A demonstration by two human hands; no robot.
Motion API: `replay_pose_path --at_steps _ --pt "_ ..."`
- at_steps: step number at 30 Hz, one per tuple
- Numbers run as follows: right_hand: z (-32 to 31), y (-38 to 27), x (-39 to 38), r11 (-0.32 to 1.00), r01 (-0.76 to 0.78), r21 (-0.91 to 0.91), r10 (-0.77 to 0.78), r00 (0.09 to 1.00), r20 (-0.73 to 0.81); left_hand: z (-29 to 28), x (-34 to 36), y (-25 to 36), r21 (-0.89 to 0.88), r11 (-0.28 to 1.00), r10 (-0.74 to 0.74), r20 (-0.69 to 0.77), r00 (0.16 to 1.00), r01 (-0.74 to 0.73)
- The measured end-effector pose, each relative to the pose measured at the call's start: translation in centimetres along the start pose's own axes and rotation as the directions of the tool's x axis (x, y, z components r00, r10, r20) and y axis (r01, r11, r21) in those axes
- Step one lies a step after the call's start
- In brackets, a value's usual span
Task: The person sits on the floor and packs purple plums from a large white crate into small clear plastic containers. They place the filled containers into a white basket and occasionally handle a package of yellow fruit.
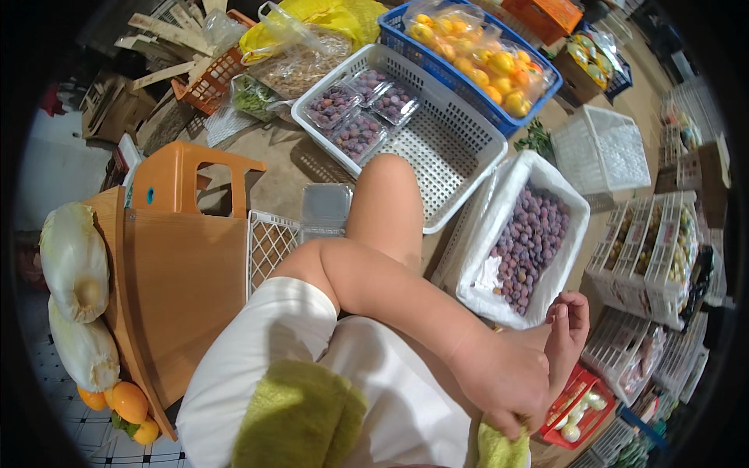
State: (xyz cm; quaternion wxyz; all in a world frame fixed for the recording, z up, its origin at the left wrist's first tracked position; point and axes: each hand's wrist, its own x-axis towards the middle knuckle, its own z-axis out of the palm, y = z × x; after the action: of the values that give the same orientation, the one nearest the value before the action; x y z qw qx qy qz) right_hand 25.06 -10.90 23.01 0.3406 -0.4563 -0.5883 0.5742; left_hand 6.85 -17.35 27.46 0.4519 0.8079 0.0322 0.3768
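My left hand (pixel 505 384) reaches across to my right arm; its fingers are closed on the yellow-green fuzzy cuff (pixel 503 447) near my right wrist. My right hand (pixel 568 324) is raised just beyond it with loosely bent fingers and holds nothing. Near it is a white basket (pixel 573 204) lined with white plastic, holding loose purple plums (pixel 529 238). In a larger grey-white basket (pixel 456 183) farther off lie several clear punnets of plums (pixel 359 134). An open, clear empty punnet (pixel 326 207) lies left of my bare knee (pixel 388 175). Another yellow-green fuzzy cloth (pixel 300 413) rests over white clothing.
A blue crate (pixel 413 35) of orange fruit stands at the back. On the left are an orange plastic stool (pixel 168 183), a wooden surface (pixel 187 281) and pale cabbages (pixel 74 257). White crates (pixel 597 148) and a red basket (pixel 581 405) stand to the right.
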Motion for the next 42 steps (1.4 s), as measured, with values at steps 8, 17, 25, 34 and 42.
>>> replay_pose_path --at_steps 8,17,25,34,42 --pt "-3.3 2.8 -5.1 0.95 0.219 0.223 -0.189 0.971 -0.146 0.8 4.3 7.2 -0.437 0.845 0.142 -0.372 0.917 -0.309" --pt "-2.6 1.6 -7.6 0.88 0.359 0.311 -0.34 0.933 -0.115 7.0 8.2 7.8 -0.765 0.479 0.272 -0.337 0.902 -0.43" --pt "-3.7 2.3 -9.0 0.866 0.358 0.348 -0.307 0.932 -0.194 6.6 9.3 8.8 -0.75 0.516 0.326 -0.275 0.905 -0.414" --pt "-4.6 3.0 -8.3 0.838 0.364 0.407 -0.315 0.931 -0.185 4.9 5.2 7.1 -0.533 0.779 0.295 -0.154 0.943 -0.33" --pt "-3.2 2.8 -8.4 0.858 0.382 0.343 -0.279 0.908 -0.314 4.9 7.8 7.8 -0.609 0.588 0.4 -0.354 0.845 -0.533"
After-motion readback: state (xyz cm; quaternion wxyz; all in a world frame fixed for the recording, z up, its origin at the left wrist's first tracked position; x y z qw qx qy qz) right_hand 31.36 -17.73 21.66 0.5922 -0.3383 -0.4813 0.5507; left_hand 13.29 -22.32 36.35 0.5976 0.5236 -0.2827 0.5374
